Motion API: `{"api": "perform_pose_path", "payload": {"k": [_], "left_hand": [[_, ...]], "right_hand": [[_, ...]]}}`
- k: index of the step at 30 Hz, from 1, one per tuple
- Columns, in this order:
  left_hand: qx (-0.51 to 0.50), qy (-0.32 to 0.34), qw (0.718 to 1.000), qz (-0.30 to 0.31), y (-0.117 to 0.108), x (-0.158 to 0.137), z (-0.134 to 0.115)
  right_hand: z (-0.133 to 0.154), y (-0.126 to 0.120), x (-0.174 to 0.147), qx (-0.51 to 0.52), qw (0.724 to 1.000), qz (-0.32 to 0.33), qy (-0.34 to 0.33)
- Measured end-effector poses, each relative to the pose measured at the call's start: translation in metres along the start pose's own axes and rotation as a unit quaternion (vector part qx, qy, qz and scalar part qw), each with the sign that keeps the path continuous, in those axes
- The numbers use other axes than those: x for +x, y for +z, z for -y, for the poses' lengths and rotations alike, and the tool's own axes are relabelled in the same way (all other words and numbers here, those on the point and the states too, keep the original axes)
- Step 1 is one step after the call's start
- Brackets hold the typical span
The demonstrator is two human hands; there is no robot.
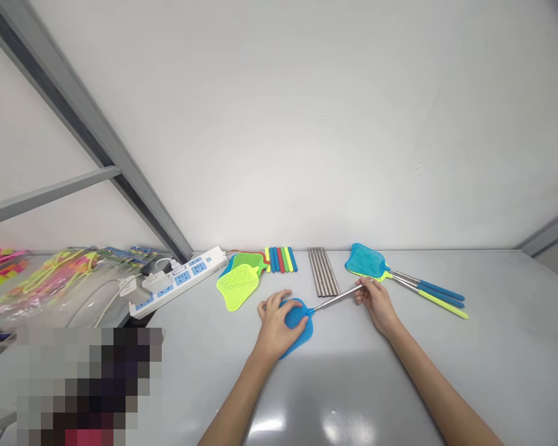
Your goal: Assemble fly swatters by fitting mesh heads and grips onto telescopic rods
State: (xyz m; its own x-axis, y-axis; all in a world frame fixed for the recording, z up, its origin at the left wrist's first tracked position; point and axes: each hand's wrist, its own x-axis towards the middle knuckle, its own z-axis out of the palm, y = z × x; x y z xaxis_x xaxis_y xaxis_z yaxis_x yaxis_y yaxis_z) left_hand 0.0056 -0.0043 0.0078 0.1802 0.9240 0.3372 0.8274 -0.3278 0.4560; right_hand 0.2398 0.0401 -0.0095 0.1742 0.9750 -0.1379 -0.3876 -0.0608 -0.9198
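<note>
My left hand (275, 327) holds the blue mesh head of a fly swatter (303, 333) low over the table, fingers across its top and thumb over its near side. A silver metal rod (335, 298) joins the neck of this head. My right hand (376, 303) pinches the rod's far end, where no coloured grip shows. Behind them lie a row of bare metal rods (324, 272) and several coloured handle grips (281, 259). Loose swatter heads, a yellow one (237, 287) on top, overlap to the left. Several swatters with grips (368, 262) are stacked on the right.
A white power strip (181, 284) with plugs and cables lies at the left. Clear plastic bags of colourful items (60, 279) are beyond it, past a grey metal frame post (97, 124). A pale wall (325, 124) borders the grey table (506, 353) at the back.
</note>
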Motion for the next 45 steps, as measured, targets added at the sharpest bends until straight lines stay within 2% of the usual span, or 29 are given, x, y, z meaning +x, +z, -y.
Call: {"api": "perform_pose_path", "payload": {"k": [24,45], "left_hand": [[0.0,0.019,1.0,0.022,-0.0063,-0.0025,-0.0008],[0.009,0.005,1.0,0.022,-0.0066,-0.0037,-0.0063]], "right_hand": [[-0.0002,0.0003,0.001,-0.011,1.0,0.0,0.003],[-0.001,0.0003,0.0006,-0.013,1.0,0.002,0.01]]}}
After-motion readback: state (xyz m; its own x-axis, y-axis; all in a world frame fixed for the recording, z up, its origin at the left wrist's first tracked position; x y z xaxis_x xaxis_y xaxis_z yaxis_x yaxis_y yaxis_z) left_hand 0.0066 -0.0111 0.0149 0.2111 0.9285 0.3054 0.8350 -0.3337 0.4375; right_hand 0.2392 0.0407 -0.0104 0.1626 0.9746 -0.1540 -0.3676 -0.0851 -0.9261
